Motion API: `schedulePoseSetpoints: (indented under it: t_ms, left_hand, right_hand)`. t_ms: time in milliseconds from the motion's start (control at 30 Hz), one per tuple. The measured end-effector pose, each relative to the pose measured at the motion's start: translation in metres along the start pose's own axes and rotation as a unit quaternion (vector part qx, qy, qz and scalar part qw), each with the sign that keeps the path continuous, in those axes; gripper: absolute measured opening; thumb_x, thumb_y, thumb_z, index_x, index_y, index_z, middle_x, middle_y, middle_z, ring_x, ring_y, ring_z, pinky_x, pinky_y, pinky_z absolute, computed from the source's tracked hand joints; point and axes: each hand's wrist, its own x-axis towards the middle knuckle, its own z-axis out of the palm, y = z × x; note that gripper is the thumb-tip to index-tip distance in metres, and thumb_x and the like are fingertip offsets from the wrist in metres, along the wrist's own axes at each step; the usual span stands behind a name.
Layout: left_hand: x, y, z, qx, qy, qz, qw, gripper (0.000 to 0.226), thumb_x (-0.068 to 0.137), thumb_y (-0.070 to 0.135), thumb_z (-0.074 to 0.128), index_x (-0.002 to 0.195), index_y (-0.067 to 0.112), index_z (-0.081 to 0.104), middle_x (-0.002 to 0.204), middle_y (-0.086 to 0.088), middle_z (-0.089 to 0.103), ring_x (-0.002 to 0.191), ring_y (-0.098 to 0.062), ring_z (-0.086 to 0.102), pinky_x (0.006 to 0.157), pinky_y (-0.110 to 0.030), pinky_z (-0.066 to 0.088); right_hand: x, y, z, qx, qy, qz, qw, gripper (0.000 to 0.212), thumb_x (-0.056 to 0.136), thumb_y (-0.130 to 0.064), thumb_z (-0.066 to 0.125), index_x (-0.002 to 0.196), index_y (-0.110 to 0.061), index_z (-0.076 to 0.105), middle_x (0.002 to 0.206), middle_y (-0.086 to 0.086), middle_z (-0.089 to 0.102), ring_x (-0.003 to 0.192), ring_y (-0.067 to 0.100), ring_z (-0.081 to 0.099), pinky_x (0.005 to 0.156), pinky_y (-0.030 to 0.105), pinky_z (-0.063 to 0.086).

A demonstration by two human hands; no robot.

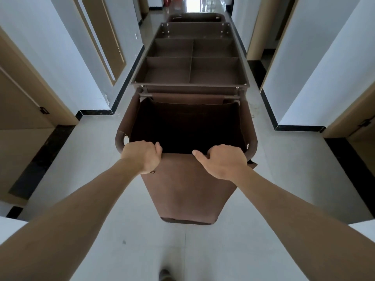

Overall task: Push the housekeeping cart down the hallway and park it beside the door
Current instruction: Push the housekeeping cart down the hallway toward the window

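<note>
Brown housekeeping cart (188,122) mid-hallway, aligned between the walls; left hand (142,156) and right hand (222,161) clamp fingers over its bag rim. Pushing step; next, likely steer toward a door (24,106).

Narrow hallway: pale glossy floor (203,250), white walls (316,63) with black skirting (125,86), tan doors (105,35) on both sides, bright daylight at far end (193,4).

- Hotel-type corridor: pale tiled floor (125,230), white walls w/ black skirting (126,82).
- Wooden room doors (105,31) both sides.
- Brown housekeeping cart (188,187) mid-hall.
</note>
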Motion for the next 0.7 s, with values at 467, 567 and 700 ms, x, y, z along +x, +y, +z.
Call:
schedulePoseSetpoints:
  t_ms: [467,567,700]
  left_hand:
    - [0.188,-0.015,-0.012,-0.001,-0.117,0.184,0.976,0.061,0.075,0.083,0.049,0.059,0.026,0.063,0.051,0.011,0.062,0.052,-0.006,0.059,0.048,-0.024,0.041]
    - [0.227,-0.016,-0.009,-0.035,-0.146,0.186,0.971,0.049,0.075,0.074,0.057,0.064,0.027,0.062,0.055,0.011,0.063,0.055,-0.007,0.061,0.05,-0.025,0.044]
    - [0.274,-0.018,-0.011,-0.077,-0.174,0.17,0.967,0.047,0.07,0.072,0.06,0.064,0.025,0.065,0.05,0.01,0.064,0.054,-0.008,0.064,0.055,-0.028,0.053]
  right_hand:
    - [0.17,0.04,-0.008,0.037,-0.141,0.083,0.986,0.101,0.039,-0.115,0.025,0.065,-0.027,0.069,0.051,-0.012,0.066,0.052,0.008,0.066,0.063,0.028,0.055]
    - [0.2,0.047,-0.008,0.036,-0.129,0.097,0.986,0.099,0.04,-0.115,0.028,0.063,-0.028,0.069,0.048,-0.016,0.063,0.049,0.007,0.065,0.055,0.024,0.048]
    - [0.244,0.059,-0.01,0.035,-0.125,0.104,0.986,0.093,0.044,-0.112,0.033,0.064,-0.029,0.068,0.049,-0.014,0.064,0.054,0.006,0.065,0.052,0.023,0.041]
